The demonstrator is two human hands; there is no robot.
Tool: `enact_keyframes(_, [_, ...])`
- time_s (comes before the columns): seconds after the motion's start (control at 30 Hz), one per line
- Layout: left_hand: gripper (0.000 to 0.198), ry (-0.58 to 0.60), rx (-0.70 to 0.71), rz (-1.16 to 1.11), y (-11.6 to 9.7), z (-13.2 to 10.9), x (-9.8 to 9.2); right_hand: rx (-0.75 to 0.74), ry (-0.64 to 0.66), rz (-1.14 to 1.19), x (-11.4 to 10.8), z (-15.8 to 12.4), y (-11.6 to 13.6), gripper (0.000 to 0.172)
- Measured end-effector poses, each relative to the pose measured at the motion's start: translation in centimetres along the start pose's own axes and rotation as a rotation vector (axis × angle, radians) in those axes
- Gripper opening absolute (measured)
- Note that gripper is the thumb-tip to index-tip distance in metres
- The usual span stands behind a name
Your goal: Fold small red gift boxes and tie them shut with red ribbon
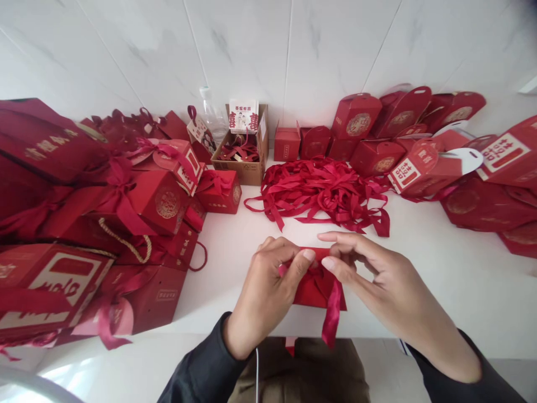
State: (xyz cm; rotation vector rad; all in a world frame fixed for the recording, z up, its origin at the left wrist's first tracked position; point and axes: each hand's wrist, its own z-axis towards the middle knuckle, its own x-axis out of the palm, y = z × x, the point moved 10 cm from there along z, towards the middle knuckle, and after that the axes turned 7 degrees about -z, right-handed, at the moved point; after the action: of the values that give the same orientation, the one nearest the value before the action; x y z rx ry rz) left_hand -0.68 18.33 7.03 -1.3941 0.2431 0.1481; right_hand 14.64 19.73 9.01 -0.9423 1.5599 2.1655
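Observation:
A small red gift box (305,292) sits at the table's front edge, below my hands. Red ribbon (332,316) is gathered on its top, and one tail hangs over the front edge. My left hand (272,277) is closed in a pinch on the ribbon, a bit of which shows between thumb and fingers. Just right of it is my right hand (373,274), its index finger stretched out and its thumb tip close to the ribbon. Its other fingers are bent and partly hidden; I see no ribbon pinched there. The hands cover much of the bow.
Behind the box lies a tangled heap of red ribbons (323,193). A cardboard box (247,174) with tags stands by the wall, beside a clear plastic bottle (212,115). Ribboned red boxes (142,196) pile up at left; more red boxes (386,154) stand at right.

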Motion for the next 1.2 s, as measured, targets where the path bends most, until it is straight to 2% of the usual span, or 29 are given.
enact_keyframes(0.1, [0.045,0.046,0.031,-0.032,-0.5,0.2,0.7,-0.068,0.019,-0.012,0.2,0.2,0.9,0.006])
enact_keyframes(0.2, [0.046,0.078,0.052,-0.047,-1.1,0.2,0.8,-0.092,0.008,-0.013,0.0,0.3,1.3,0.009])
enact_keyframes(0.37, [0.027,0.152,0.043,0.039,-1.2,-0.1,1.0,-0.046,-0.010,-0.011,-0.3,0.2,0.8,0.010])
enact_keyframes(0.47, [0.026,0.115,-0.006,0.019,-0.3,-0.1,0.7,-0.032,-0.016,-0.007,-0.5,0.0,0.5,0.012])
enact_keyframes(0.6, [0.030,0.011,-0.157,-0.090,1.4,0.0,0.1,-0.020,0.002,-0.010,-0.6,-0.2,0.0,0.005])
enact_keyframes(0.73, [0.030,-0.027,-0.248,-0.180,1.7,-0.1,0.1,-0.126,0.057,-0.023,-0.4,-0.3,1.0,0.006])
enact_keyframes(0.83, [0.027,0.001,-0.283,-0.356,1.6,0.0,0.6,-0.221,0.048,-0.027,-0.5,-0.4,2.1,0.009])
enact_keyframes(0.97, [0.027,0.067,-0.346,-0.564,1.9,0.1,1.7,-0.204,0.037,-0.025,-0.6,-0.3,2.2,0.009])
enact_keyframes(1.1, [0.031,0.070,-0.368,-0.576,2.5,-0.2,2.1,-0.228,0.038,-0.034,-0.7,-0.2,2.6,0.009])
enact_keyframes(1.2, [0.028,0.072,-0.350,-0.525,2.5,-0.4,2.4,-0.287,0.035,-0.034,-0.5,-0.1,3.2,0.009])
